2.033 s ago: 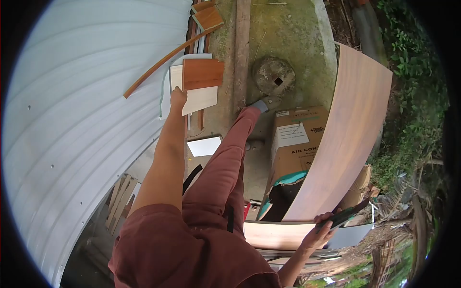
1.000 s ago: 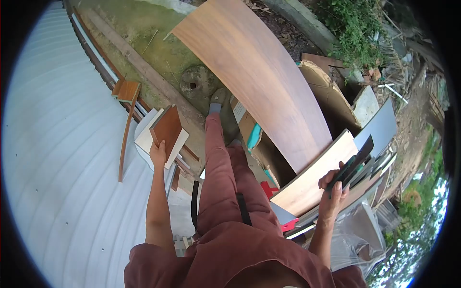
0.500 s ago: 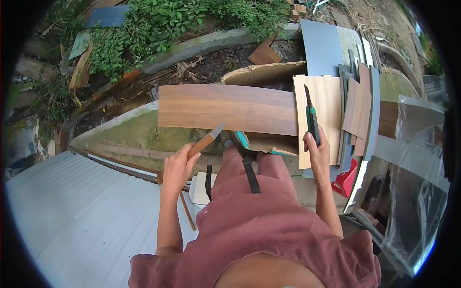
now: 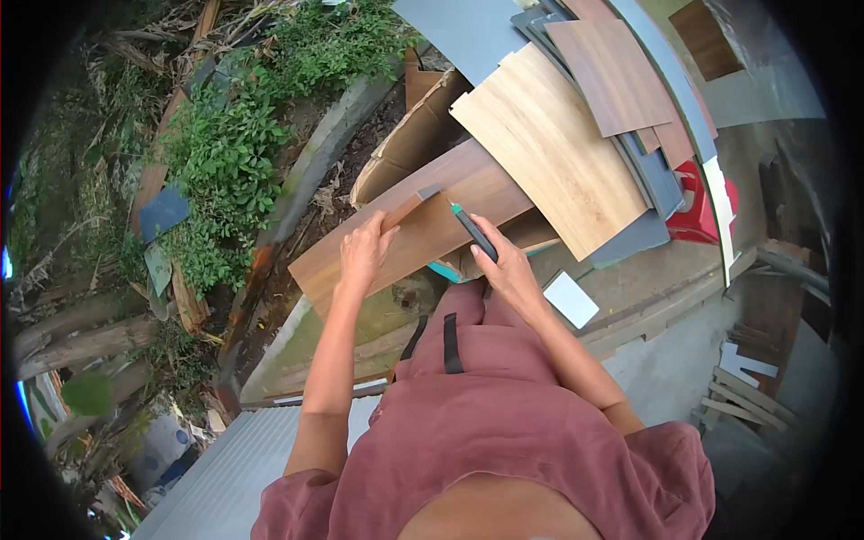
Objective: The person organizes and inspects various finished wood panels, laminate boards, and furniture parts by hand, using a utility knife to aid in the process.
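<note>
My left hand [image 4: 363, 256] grips a short wood-grain strip [image 4: 407, 211] with a grey end. The strip is held over a long brown wood-look plank [image 4: 481, 180], which lies slantwise in front of me. Closed around a utility knife [image 4: 472, 230] with a black and green body, my right hand [image 4: 511, 270] is just right of the strip. The knife's green tip points up and left towards the strip's end; its blade is hard to make out. Under the plank sits an open cardboard box [image 4: 387, 166].
A pale wood-look board [image 4: 558, 148] and stacked brown offcuts [image 4: 607, 76] lie beyond my right hand. A red plastic object [image 4: 693, 211] is beside the stack. A white square piece [image 4: 571, 301] rests near my legs. Green plants [image 4: 216, 171] grow at the left.
My view has turned to the right, so the boards appear slanted. The knife has tilted left and come closer to the strip in my left hand.
</note>
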Available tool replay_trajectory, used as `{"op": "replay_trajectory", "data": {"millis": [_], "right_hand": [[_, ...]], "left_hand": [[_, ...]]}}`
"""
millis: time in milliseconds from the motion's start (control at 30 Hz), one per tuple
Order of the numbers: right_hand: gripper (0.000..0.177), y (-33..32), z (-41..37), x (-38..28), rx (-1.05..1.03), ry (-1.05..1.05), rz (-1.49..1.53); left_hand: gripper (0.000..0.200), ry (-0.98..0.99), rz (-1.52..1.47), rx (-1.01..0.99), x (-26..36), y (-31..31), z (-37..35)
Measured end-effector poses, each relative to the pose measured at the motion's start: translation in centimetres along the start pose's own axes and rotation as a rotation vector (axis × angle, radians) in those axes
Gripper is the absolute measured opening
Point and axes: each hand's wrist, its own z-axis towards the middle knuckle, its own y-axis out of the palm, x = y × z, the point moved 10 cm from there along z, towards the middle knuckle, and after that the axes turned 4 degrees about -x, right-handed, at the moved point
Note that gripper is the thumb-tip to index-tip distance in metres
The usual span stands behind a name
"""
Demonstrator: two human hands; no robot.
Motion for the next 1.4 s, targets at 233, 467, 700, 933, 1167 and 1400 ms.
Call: {"op": "replay_trajectory", "data": {"millis": [233,467,700,933,1167,1400], "right_hand": [[0.044,0.2,2.2,1.1,-0.072,-0.004,0.132],[0.045,1.7,3.1,2.5,-0.056,-0.144,0.054],[0.047,3.6,5.9,9.9,-0.031,-0.091,0.080],[0.046,5.7,9.0,18.2,-0.032,0.049,0.075],[0.041,6.3,8.7,21.4,-0.121,0.385,0.478],[0.038,10.4,6.7,21.0,-0.376,0.698,0.991]], "left_hand": [[0.035,-0.113,-0.042,-0.067,-0.2,0.6,1.5],[0.034,-0.151,-0.072,-0.105,-0.2,0.9,1.6],[0.034,-0.130,-0.051,-0.045,-0.3,0.6,1.6],[0.034,-0.156,-0.069,-0.090,-0.5,0.8,1.8],[0.033,-0.141,-0.104,-0.060,-0.4,0.2,2.2],[0.033,-0.173,-0.179,-0.135,-1.4,0.0,3.5]]}}
